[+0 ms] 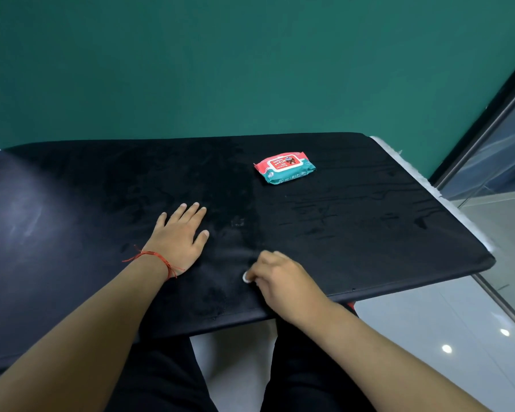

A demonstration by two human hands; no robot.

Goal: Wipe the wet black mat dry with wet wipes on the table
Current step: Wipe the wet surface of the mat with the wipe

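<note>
So the black mat (369, 239) covers pretty much the whole surface, which only peeks out as a pale strip (412, 171) along the mat's right edge. The person's left hand (177, 236) lies flat on the mat a bit left of the middle, palm down, fingers (191, 211) straight and close together with the thumb out to the side, holding nothing. There's a red string bracelet (158, 258) on that wrist. The right hand (280, 278) is down near the mat's front edge, just right of the left one and slightly blurry, with its fingers curled tight around a wadded white wipe (246, 277). Only a small bit of the wipe pokes out on the thumb side, touching the mat. The pack of wet wipes (284, 168), red on top and teal on the sides, sits flat toward the back of the mat, right of center and well away from both hands. The right half of the mat has shiny wet streaks and drops (324, 215), while the far left looks duller with a grey sheen. A green wall (250, 60) is behind it all, the person's legs in black trousers (167, 376) show under the front edge, and there's light glossy floor (428, 322) on the right.
</note>
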